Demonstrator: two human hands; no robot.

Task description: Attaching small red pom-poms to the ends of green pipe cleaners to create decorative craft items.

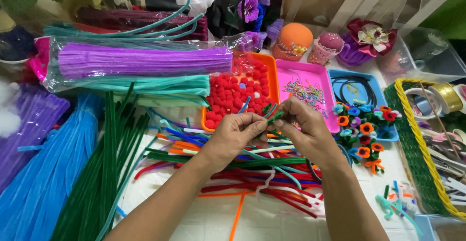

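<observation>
Just in front of the orange tray of red pom-poms (264, 64), your left hand (235, 136) and right hand (306, 129) pinch a short green fuzzy pipe cleaner (273, 118) between fingertips, each grip narrow. It looks light, soft and easily bent, so hold near its ends.

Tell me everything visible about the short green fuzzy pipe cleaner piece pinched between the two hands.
The short green fuzzy pipe cleaner piece is dark green, thin and chenille-like, seemingly bent or twisted rather than straight. It is held in the air above the loose multicoloured pipe cleaners on the table, in front of the orange tray of red pompoms. The left hand and right hand pinch it with their fingertips; most of its length is hidden by them.
</observation>
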